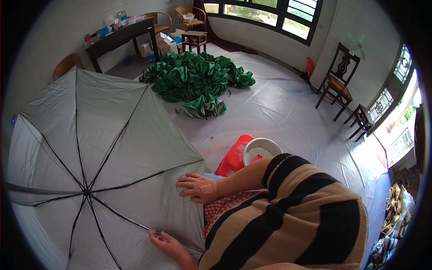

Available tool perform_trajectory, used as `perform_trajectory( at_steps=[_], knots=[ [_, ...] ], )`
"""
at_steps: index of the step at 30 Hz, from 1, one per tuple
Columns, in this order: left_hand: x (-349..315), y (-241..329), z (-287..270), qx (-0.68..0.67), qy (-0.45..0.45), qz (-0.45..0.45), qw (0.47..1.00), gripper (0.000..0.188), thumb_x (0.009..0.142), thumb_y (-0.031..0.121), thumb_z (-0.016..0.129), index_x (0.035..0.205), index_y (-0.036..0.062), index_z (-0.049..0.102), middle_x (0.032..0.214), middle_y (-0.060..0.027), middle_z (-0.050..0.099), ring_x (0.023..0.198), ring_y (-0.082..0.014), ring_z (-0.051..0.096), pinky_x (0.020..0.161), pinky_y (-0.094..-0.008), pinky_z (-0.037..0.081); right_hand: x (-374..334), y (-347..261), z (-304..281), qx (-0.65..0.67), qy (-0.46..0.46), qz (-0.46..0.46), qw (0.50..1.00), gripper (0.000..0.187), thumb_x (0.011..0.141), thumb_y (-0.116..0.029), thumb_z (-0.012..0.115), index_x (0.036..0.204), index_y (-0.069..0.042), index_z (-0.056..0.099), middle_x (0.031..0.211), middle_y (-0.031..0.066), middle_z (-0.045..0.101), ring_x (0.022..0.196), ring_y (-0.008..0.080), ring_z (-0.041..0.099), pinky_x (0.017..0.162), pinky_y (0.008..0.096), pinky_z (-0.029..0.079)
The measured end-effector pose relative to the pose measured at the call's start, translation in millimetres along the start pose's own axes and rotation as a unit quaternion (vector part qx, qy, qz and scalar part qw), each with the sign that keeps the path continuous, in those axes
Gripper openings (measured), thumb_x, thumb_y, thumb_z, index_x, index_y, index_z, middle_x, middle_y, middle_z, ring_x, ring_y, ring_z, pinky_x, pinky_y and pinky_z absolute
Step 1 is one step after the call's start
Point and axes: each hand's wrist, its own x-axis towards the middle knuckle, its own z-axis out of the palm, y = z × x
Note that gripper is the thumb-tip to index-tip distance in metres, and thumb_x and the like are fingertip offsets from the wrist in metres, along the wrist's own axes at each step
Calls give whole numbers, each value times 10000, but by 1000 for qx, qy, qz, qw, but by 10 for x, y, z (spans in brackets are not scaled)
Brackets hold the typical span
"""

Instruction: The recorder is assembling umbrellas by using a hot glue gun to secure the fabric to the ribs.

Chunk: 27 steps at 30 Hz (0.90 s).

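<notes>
A large opened umbrella [121, 153] fills the left side, its silver-grey lining and dark ribs facing me. The ribs meet at a dark hub [86, 192], and a grey shaft [40, 191] runs from it to the left edge. My right hand [200, 186] lies flat on the lining near the canopy's edge, fingers apart. Lower down, my left hand [168, 245] has its fingers closed around a dark rib. Red checked cloth [229, 204] shows on my lap beneath my striped sleeve.
A heap of green folded umbrellas [193, 74] lies on the pale floor sheet [288, 103]. Close by my right arm are a red plastic stool [231, 155] and a white round basin [262, 146]. A dark table [119, 38] and a wooden chair [337, 81] stand by the walls.
</notes>
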Motion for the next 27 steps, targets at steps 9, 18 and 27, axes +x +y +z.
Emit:
perform_trajectory(
  at_steps=[9, 18, 27],
  knots=[
    [-18, -72, 13, -41, 23, -34, 998, 378, 890, -16, 542, 1267, -10, 522, 1208, -180, 545, 1011, -284, 597, 757, -350, 494, 7, -6, -15, -3, -2, 1, 1000, 440, 783, -204, 676, 1212, -127, 609, 1462, 162, 420, 1418, 329, 322, 1154, 533, 242],
    [-23, -62, -16, -30, 6, -27, 999, 335, 893, -18, 541, 1228, -25, 532, 1233, -186, 535, 1041, -298, 584, 772, -357, 495, 2, 8, -8, -2, -6, 0, 1000, 447, 784, -204, 675, 1218, -123, 600, 1460, 168, 422, 1416, 335, 325, 1152, 535, 242],
    [-1, -43, 22, -15, 17, -10, 1000, 321, 916, 25, 562, 1233, -24, 536, 1225, -193, 535, 1073, -303, 574, 808, -365, 504, 30, 23, -27, -15, 9, -2, 1000, 491, 750, -197, 704, 1226, -141, 596, 1445, 165, 436, 1392, 345, 360, 1126, 551, 280]
  ],
)
